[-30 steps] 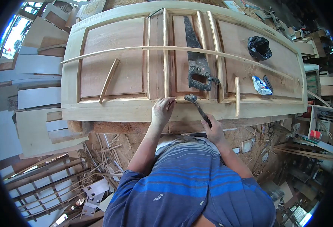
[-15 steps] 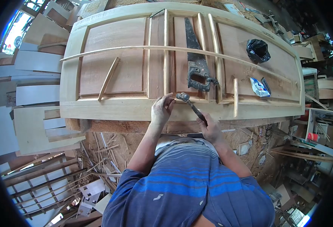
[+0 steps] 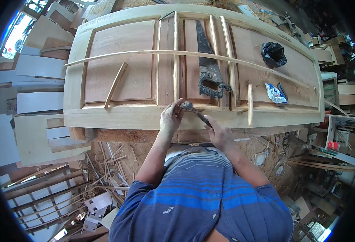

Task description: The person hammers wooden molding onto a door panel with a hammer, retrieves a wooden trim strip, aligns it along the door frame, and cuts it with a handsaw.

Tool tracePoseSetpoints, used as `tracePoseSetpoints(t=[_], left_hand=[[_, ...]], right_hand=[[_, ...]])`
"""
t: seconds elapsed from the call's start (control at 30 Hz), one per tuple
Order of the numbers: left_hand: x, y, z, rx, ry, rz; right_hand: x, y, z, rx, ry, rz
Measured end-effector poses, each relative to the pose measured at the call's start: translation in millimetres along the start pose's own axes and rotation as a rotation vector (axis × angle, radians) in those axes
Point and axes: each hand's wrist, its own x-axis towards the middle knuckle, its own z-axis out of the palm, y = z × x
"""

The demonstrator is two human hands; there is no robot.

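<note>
A panelled wooden door (image 3: 117, 117) lies flat in front of me. My right hand (image 3: 220, 135) is wrapped round the dark handle of a hammer (image 3: 199, 115). The hammer's head is right beside the fingers of my left hand (image 3: 170, 117), over the door's near rail. The left fingertips are pinched together at the lower end of a thin upright wood strip (image 3: 176, 60); whatever they hold is too small to make out. A handsaw (image 3: 210, 74) rests on the middle panel, its handle toward me.
A long thin strip (image 3: 117, 55) crosses the door. Short strips (image 3: 116, 84) lie on it, with a black plastic bag (image 3: 274, 55) and a blue-white packet (image 3: 275, 93) at right. Boards (image 3: 40, 66) are stacked left; offcuts and sawdust (image 3: 121, 155) cover the floor.
The hammer's head has moved left, closer to my left fingers, and my right hand has shifted slightly left with it. My left hand has stayed nearly in place.
</note>
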Motion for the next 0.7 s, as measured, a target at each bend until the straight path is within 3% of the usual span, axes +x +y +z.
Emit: tracePoseSetpoints(t=[0.07, 0.27, 0.37, 0.47, 0.6, 0.67, 0.7], left_hand=[[0.4, -0.7, 1.0, 0.03, -0.007, 0.013], [-0.6, 0.7, -0.6, 0.032, -0.033, -0.041], [-1.3, -2.3, 2.9, -0.001, -0.04, -0.064], [0.7, -1.7, -0.2, 0.004, -0.037, -0.052], [1.0, 2.8, -3.3, 0.059, -0.111, -0.127], [1.5, -2.1, 0.2, 0.047, -0.074, -0.056], [0.4, -2.4, -0.7, 0.044, -0.058, -0.027]], right_hand=[[3.0, 1.4, 0.8, -0.068, -0.07, 0.054], [-2.1, 0.7, 1.4, 0.089, 0.059, -0.035], [1.1, 4.7, 4.0, -0.041, -0.051, 0.035], [-0.9, 0.0, 4.6, 0.113, 0.085, -0.037], [-5.4, 4.5, 4.8, 0.022, -0.019, 0.017], [-1.1, 1.1, 0.3, -0.065, -0.087, 0.058], [-0.7, 0.0, 2.4, 0.019, -0.009, 0.013]])
